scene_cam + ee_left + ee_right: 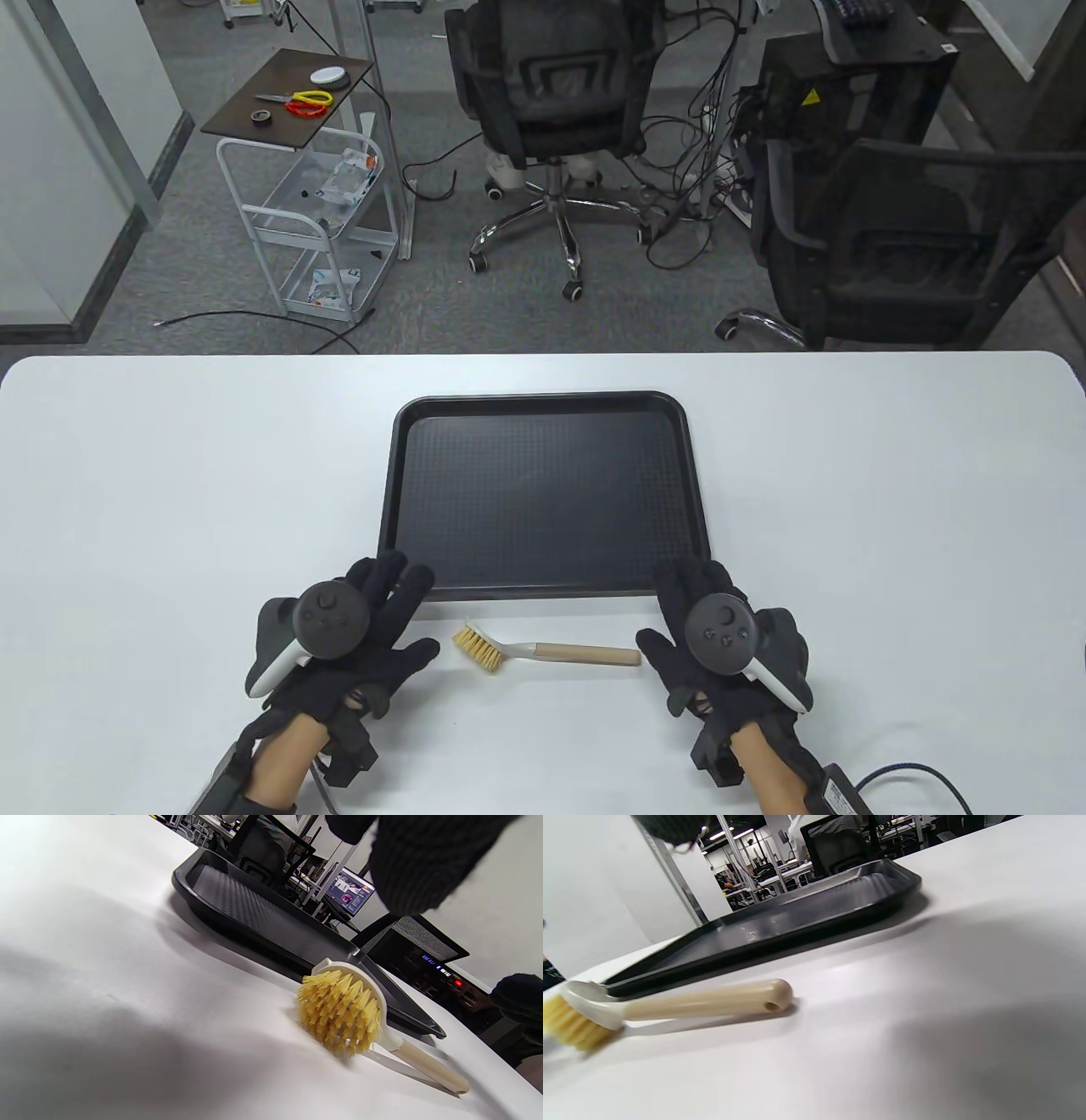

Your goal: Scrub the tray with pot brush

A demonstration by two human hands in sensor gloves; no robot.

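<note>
Between two empty, spread hands (361, 632) (721, 637), pot brush (543, 649) beside tray (543, 399); right fingertips hidden.

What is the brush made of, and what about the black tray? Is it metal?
The pot brush looks like it has a smooth tan handle, maybe wood or plastic, a glossy cream plastic head, and stiff yellow bristles, probably plant fibre or plastic. The tray looks like black plastic rather than metal: bumpy textured floor, smooth, slightly shiny rim.
</note>
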